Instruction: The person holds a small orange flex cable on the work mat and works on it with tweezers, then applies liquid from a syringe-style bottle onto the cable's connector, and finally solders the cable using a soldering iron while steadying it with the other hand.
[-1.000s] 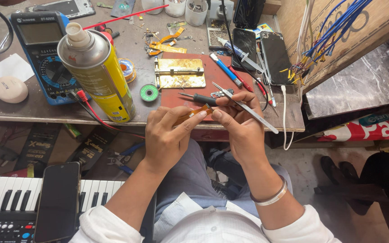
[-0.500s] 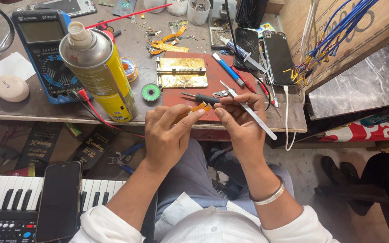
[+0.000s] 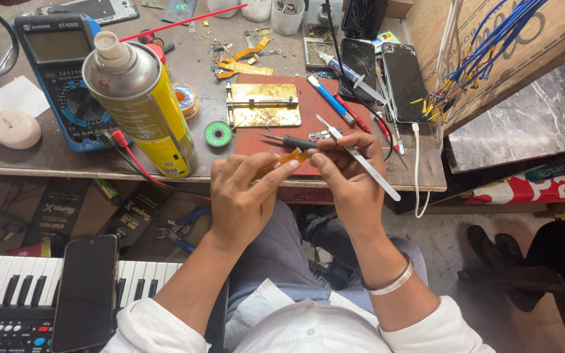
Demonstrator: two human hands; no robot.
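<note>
1. The left hand (image 3: 246, 196) pinches one end of an orange ribbon strip (image 3: 287, 160) between thumb and fingers, just over the bench (image 3: 47, 153) edge.
2. The right hand (image 3: 348, 176) grips metal tweezers (image 3: 361, 160) and meets the strip's other end.
3. My guess: the strip is being lined up or peeled.
4. A black-handled tool (image 3: 292, 140) lies on the red mat (image 3: 315, 121) just beyond.
5. The next move calls for a steady pinch and a fine tweezer tip.

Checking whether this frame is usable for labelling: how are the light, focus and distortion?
Head view: even daylight, soft shadows; left hand and right hand sharp, no motion blur; slight sheen on the spray can; wide-lens bending toward the edges.
</note>
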